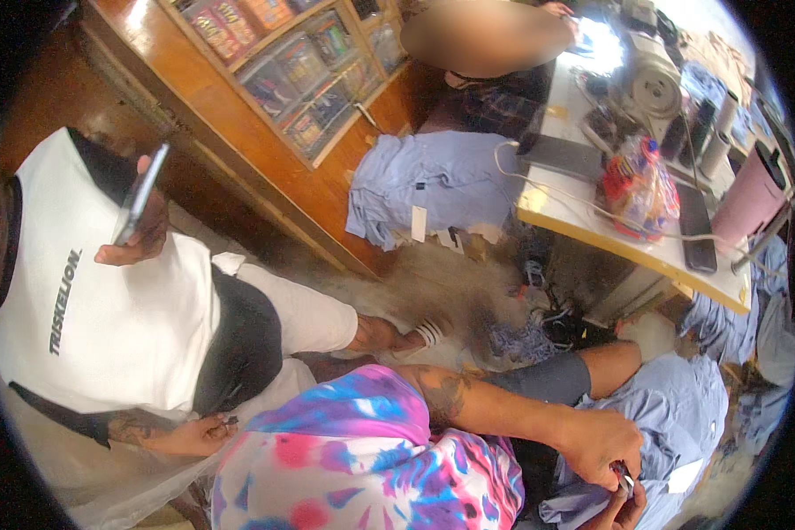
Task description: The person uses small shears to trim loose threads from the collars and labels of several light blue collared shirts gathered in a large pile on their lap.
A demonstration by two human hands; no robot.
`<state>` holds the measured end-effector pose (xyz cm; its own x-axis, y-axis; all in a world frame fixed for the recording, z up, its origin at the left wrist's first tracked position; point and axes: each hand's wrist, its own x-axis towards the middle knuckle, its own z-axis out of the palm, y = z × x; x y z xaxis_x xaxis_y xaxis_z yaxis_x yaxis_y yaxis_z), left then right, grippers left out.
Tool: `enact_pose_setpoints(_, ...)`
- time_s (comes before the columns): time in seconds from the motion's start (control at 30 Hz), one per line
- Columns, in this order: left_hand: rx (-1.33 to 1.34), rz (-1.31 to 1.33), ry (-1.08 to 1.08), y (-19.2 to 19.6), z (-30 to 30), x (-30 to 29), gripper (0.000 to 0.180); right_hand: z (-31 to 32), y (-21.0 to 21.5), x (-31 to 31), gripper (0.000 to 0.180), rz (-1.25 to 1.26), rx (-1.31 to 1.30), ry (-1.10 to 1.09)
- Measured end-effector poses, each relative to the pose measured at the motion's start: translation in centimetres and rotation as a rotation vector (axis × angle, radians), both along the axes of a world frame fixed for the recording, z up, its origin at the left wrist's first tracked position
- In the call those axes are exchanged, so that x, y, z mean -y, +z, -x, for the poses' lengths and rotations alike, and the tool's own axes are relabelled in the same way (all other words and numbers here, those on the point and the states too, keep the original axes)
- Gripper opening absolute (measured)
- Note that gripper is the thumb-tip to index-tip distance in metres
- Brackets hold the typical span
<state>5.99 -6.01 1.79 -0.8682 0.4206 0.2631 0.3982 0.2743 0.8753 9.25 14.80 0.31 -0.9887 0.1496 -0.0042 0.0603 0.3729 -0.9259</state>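
Observation:
My left arm, in a tie-dye sleeve, reaches right across my lap to my left hand (601, 446). Its fingers are closed around a small dark item with a shiny metal part (625, 482), too small to name. My right hand (623, 510) meets it from the lower edge, fingertips pinched at the metal part; most of that hand is cut off. Under and beside both hands, light blue cloth (671, 406) lies over my lap in loose folds. A white tag (685, 477) shows on the cloth, right of my hands.
At left stands a person in a white shirt (124, 300), holding a phone (141, 194). Another person sits beyond the table (627, 237), which bears a sewing machine (655, 88), a plastic food bag (640, 190) and a pink tumbler (751, 196). Blue garments (442, 177) lie near the wooden cabinet (327, 168).

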Motion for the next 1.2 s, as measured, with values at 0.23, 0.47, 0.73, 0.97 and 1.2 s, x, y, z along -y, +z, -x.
enact_pose_setpoints(0.23,0.032,-0.092,0.066,-0.2,0.1,0.0,0.031,0.4,0.2,0.9,0.034,-0.055,-0.175,0.243)
enact_pose_setpoints(0.47,-0.008,-0.041,0.139,-1.9,0.6,-1.3,0.025,0.1,-0.5,0.6,0.029,-0.068,-0.147,0.173)
enact_pose_setpoints(0.73,-0.100,-0.013,0.093,-2.7,1.3,-2.5,0.015,0.4,-0.7,-0.4,0.028,-0.079,-0.109,0.143)
enact_pose_setpoints(0.97,-0.132,-0.078,0.100,-2.3,1.3,-3.2,0.014,0.4,0.0,-0.2,0.036,-0.196,-0.106,0.101)
enact_pose_setpoints(1.2,-0.086,-0.201,0.095,-1.8,1.7,-3.6,0.013,0.3,-1.9,-0.7,0.041,0.136,0.033,0.051)
